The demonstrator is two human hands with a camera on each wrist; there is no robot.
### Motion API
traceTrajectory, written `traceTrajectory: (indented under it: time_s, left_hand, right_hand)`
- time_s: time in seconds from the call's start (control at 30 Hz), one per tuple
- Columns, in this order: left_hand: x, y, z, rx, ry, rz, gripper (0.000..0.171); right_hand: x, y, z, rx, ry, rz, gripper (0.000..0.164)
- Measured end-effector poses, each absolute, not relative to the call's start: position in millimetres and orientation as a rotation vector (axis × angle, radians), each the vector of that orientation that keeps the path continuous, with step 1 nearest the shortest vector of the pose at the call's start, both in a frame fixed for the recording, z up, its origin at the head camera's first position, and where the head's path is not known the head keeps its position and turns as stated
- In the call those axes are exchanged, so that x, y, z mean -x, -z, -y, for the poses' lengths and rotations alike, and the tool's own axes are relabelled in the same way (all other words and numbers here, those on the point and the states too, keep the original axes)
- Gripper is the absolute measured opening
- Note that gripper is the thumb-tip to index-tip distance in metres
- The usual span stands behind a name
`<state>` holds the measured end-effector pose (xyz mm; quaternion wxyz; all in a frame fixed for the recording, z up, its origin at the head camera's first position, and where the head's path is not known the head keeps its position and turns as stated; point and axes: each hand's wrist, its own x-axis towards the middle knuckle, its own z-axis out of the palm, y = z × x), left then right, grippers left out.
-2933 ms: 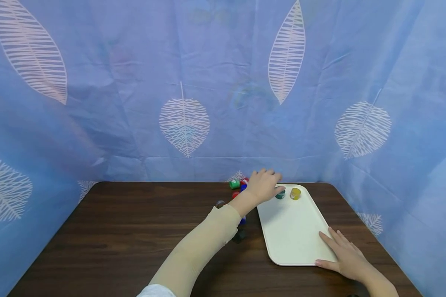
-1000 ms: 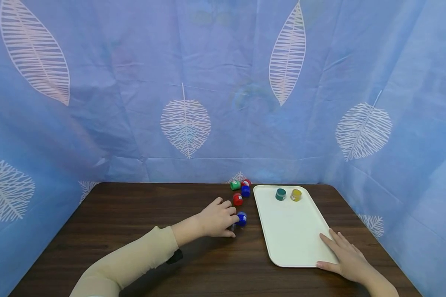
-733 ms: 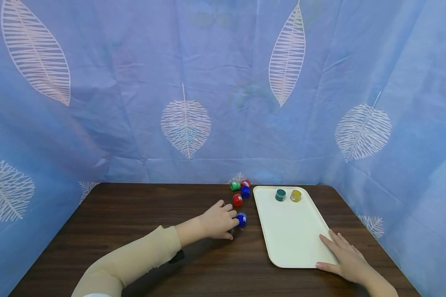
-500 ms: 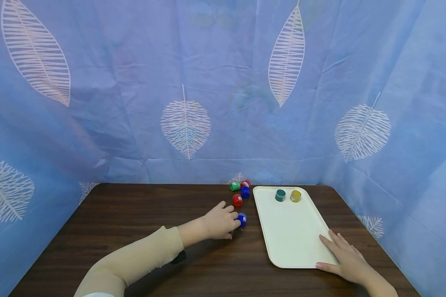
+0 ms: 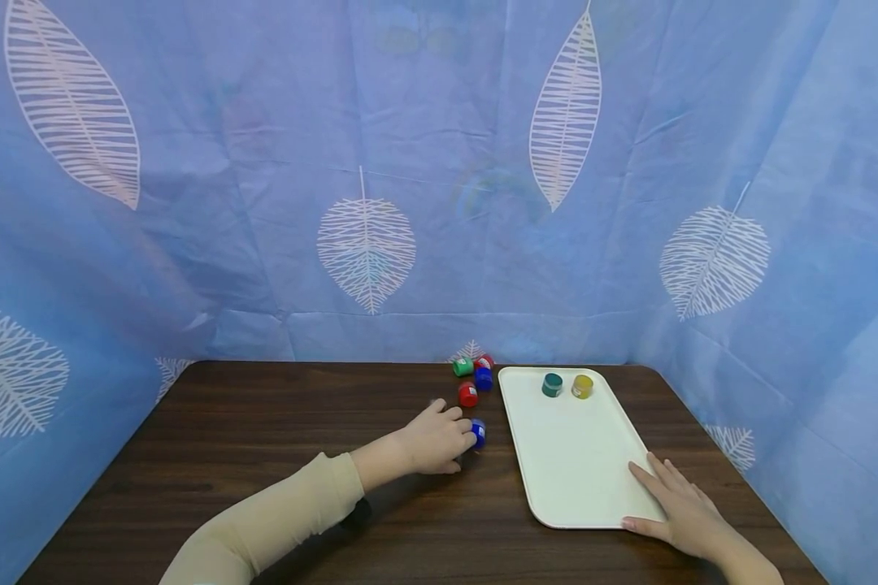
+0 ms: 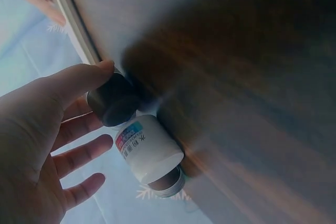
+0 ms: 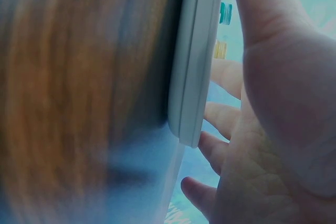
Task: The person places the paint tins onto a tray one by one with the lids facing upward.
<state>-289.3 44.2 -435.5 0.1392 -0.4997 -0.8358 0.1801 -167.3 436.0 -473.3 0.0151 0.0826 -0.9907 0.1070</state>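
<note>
My left hand (image 5: 436, 439) is low over the table, left of the tray. In the left wrist view its thumb and fingers pinch a black paint jar (image 6: 114, 100). Close beside that jar are a labelled white paint jar (image 6: 150, 153) and a brown one (image 6: 169, 183). The head view hides all three behind the hand, while a blue paint jar (image 5: 479, 435) shows right at its fingertips. My right hand (image 5: 682, 505) rests with spread fingers on the near right corner of the white tray (image 5: 581, 467).
On the tray's far end stand a teal jar (image 5: 552, 385) and a yellow jar (image 5: 582, 386). Left of the tray's far end lie a green jar (image 5: 462, 367), two red jars, the nearer red jar (image 5: 468, 395) apart, and another blue jar (image 5: 484, 379). A blue leaf-patterned cloth (image 5: 439, 203) hangs behind the table.
My left hand has come from above the teal jar on the tray, leftward and nearer, down to the jars on the table. Lately it has shifted slightly right. The right hand has stayed put.
</note>
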Motion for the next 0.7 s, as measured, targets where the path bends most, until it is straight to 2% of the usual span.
traceTrajectory:
  time_s: [0.7]
  left_hand:
    - [288,440,-64,1.394,-0.083,2.443,0.033]
  right_hand:
    - [168,474,-437,-0.266,-0.325,3.072,0.081]
